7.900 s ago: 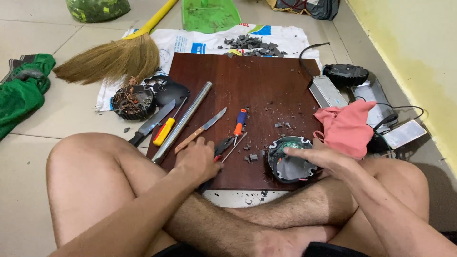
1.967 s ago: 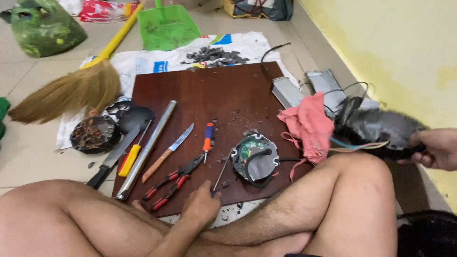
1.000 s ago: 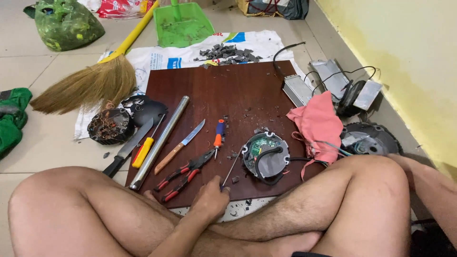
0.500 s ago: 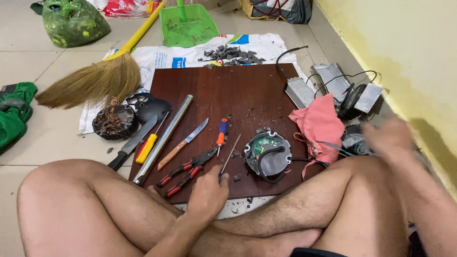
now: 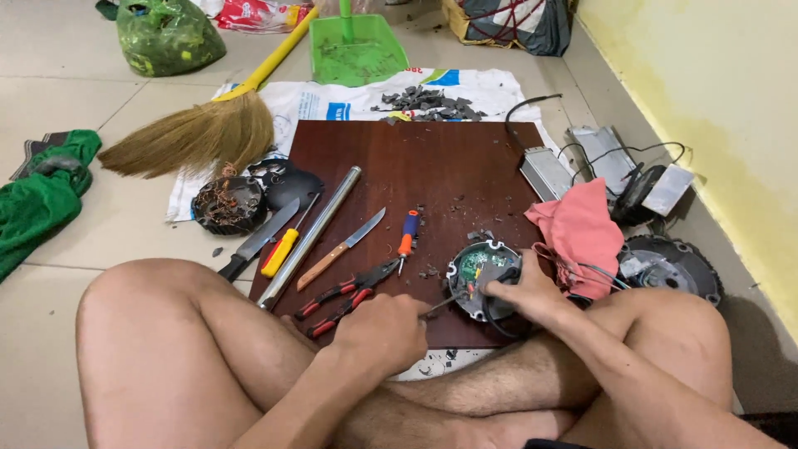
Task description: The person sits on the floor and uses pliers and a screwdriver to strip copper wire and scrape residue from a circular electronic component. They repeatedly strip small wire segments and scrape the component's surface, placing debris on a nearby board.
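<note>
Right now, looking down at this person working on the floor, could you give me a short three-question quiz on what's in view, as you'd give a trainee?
1. True or false: the right hand rests on the round housing with the green circuit board.
2. What lies closest to the left hand? A) the broom B) the red-handled pliers C) the green dustpan
3. Fill in: the pink cloth lies on the ______ edge of the brown board, as the person sees it.

Key
1. True.
2. B. The left hand also holds a thin metal tool, pointed at the housing.
3. Right.
</note>
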